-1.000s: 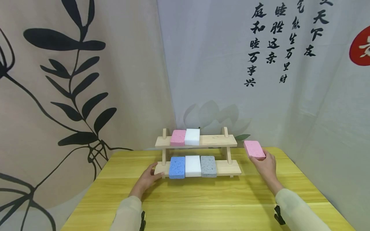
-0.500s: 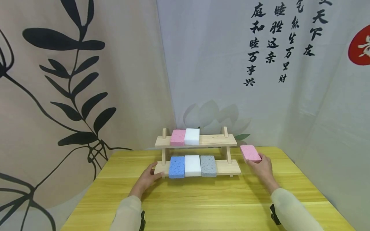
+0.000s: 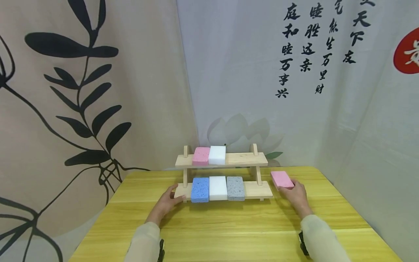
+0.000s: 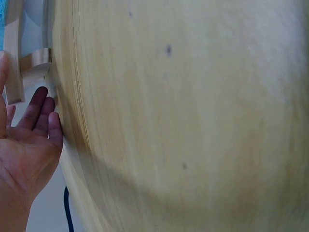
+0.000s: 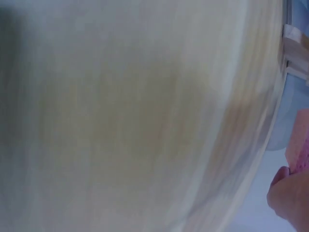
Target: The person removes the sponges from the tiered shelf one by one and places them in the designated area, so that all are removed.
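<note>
My left hand [image 3: 167, 203] grips the left end of the two-tier wooden display rack [image 3: 258, 190] at its lower shelf. In the left wrist view the thumb lies on one side of the shelf end [image 4: 14, 72], the other fingers beyond it. At right, my right hand [image 3: 295, 196] pinches a pink sponge [image 3: 282, 179] by its near edge, beside the rack's right end. A corner of that pink sponge [image 5: 300, 140] shows at the right wrist view's edge. On the lower shelf, a blue sponge [image 3: 200, 190], a white sponge [image 3: 218, 188] and a grey sponge [image 3: 235, 188] lean side by side.
The upper shelf bears another pink sponge [image 3: 201, 156] and another white sponge [image 3: 217, 155], both left of its middle. Everything stands on a yellow wood-grain table [image 3: 216, 229]. Behind it hang curtains [image 3: 235, 72] with printed leaves and black characters.
My right hand has moved left and downward with the pink sponge, closer to the rack's right end. The left hand keeps its place on the rack.
</note>
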